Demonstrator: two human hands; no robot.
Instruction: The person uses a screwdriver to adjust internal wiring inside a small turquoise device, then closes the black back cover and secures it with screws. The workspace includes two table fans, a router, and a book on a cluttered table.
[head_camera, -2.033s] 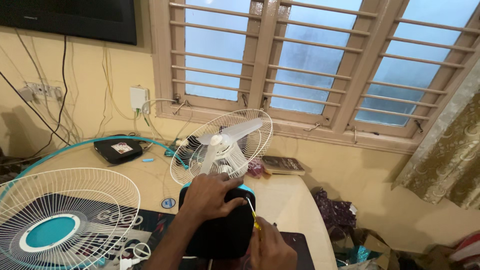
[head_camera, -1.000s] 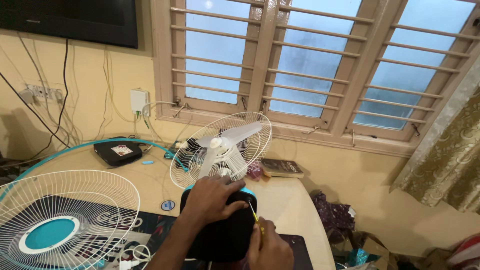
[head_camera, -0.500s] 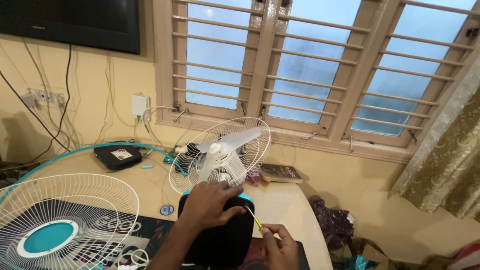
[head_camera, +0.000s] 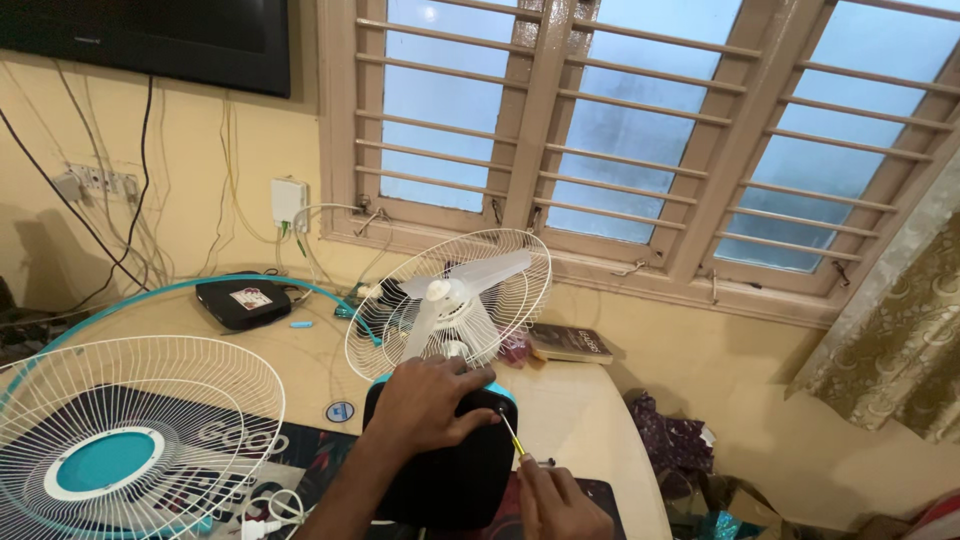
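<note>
A table fan stands on the cream table (head_camera: 580, 400). Its black motor housing (head_camera: 445, 470) with a teal rim faces me, and its white blades (head_camera: 450, 295) and white rear wire guard (head_camera: 520, 265) point toward the window. My left hand (head_camera: 425, 400) grips the top of the housing. My right hand (head_camera: 555, 500) holds a screwdriver (head_camera: 512, 435) with a yellow shaft, whose tip touches the housing's right side. The detached front guard (head_camera: 130, 440), white wire with a teal centre disc, lies flat at the left.
A black box (head_camera: 243, 298), a teal hoop (head_camera: 150, 300) and a book (head_camera: 570, 345) lie on the table near the wall. A white cable (head_camera: 265, 510) lies at the front. Wires and a socket hang on the wall. A barred window is behind; clutter lies on the floor right.
My right hand has shifted slightly right and down, and the screwdriver now angles up to the housing's side. My left hand stays on the housing. The view has tilted a little.
</note>
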